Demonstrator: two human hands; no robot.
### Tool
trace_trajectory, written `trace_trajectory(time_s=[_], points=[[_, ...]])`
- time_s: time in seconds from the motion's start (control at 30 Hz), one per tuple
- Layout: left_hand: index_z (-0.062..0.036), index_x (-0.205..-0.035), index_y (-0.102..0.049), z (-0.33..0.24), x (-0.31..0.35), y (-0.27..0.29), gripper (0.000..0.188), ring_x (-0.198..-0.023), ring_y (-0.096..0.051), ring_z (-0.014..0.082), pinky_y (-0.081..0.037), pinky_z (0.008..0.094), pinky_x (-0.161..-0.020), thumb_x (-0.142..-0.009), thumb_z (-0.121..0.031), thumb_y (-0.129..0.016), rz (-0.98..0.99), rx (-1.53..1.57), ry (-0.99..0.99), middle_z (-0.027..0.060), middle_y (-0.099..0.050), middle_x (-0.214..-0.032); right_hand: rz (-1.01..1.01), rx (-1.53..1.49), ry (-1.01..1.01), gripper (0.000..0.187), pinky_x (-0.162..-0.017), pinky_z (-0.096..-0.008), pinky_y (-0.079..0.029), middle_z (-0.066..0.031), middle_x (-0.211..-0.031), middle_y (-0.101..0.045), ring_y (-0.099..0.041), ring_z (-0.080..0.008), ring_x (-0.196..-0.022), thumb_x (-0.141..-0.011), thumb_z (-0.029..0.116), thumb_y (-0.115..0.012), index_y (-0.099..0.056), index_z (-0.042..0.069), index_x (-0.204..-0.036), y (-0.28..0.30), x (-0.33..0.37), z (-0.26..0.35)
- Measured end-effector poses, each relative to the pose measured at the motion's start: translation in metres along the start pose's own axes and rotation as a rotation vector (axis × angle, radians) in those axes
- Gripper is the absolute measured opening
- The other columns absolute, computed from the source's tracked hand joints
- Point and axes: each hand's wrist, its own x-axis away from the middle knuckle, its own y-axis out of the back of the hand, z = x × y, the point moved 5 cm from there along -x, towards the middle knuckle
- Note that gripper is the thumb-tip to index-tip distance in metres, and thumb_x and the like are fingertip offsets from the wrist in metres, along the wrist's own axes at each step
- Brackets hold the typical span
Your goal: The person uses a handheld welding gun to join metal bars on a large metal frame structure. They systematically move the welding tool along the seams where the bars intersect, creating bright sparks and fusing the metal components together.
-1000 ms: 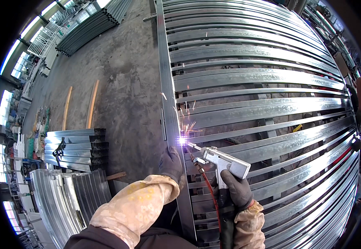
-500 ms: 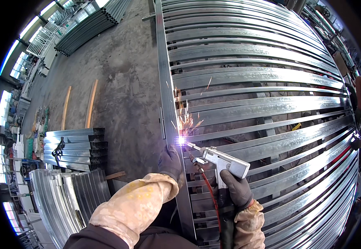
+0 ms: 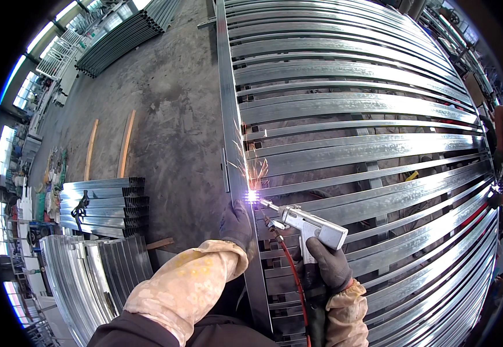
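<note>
torch (image 3: 316, 228), wrapped in right hand (image 3: 331, 266), points left at rail (image 3: 231, 115) running top-to-bottom mid-frame; nearer left hand (image 3: 236, 225) touches it, grip unclear.

The left forearm (image 3: 185, 283), in a loose pale sleeve, rises from the lower edge and slants up to the right. At its end the left hand (image 3: 237, 222) (dark-gloved) extends forward, though how tightly its fingers curl cannot be told. The right forearm (image 3: 346, 315) comes up more steeply, with less of it in view. The right hand (image 3: 330, 266), gloved too, has a closed grip and sits apart from the left, slightly nearer the body.
</note>
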Motion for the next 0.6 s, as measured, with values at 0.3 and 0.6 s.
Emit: trace_trajectory(time_s=[0.3,0.6], points=[[-0.0004,-0.123,-0.060,-0.015,0.006,0.011,0.050,-0.112,-0.059,0.0438,-0.046,0.0466,-0.095,-0.103,-0.041,-0.039,0.039,0.021,0.035,0.0263,-0.065,-0.116,0.018,-0.005,0.024,0.035,-0.062,-0.0263,-0.053,-0.0061,-0.092,-0.069,-0.065,-0.0124,-0.071,-0.099,0.020,-0.059,-0.055,0.000,-0.128,0.001,0.002,0.001],[-0.0011,-0.117,-0.063,-0.015,0.006,0.011,0.050,-0.105,-0.061,0.0455,-0.047,0.0498,-0.091,-0.102,-0.042,-0.038,0.011,0.026,0.013,0.0262,-0.066,-0.111,0.012,-0.006,0.025,0.036,-0.067,-0.0264,-0.053,-0.0053,-0.098,-0.068,-0.065,-0.0109,-0.077,-0.098,0.020,-0.061,-0.056,-0.002,-0.127,0.002,0.001,-0.002]])
